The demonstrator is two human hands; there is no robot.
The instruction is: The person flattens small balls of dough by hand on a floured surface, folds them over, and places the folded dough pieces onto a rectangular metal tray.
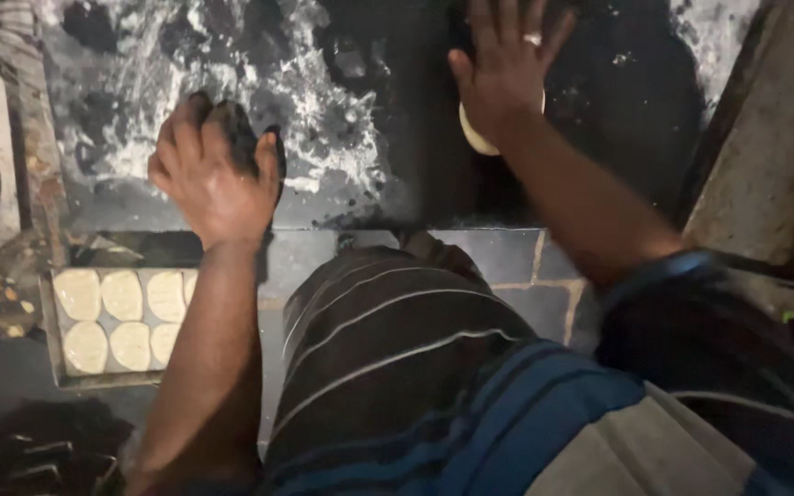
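My right hand [505, 69] lies flat, fingers spread, pressing on a pale round piece of dough [470, 133] on the dark, flour-dusted work slab [342, 138]. Only the dough's lower left edge shows from under the palm. A ring sits on one finger. My left hand [216, 170] rests on the slab further left, fingers curled around a dark object [236, 129] that I cannot identify.
A tray [52, 312] with several flattened pale dough rounds [121, 317] sits low at the left, below the slab's edge. A worn slanted board [769, 138] leans at the right. My striped clothing [388, 349] fills the lower middle. Tiled floor shows beneath.
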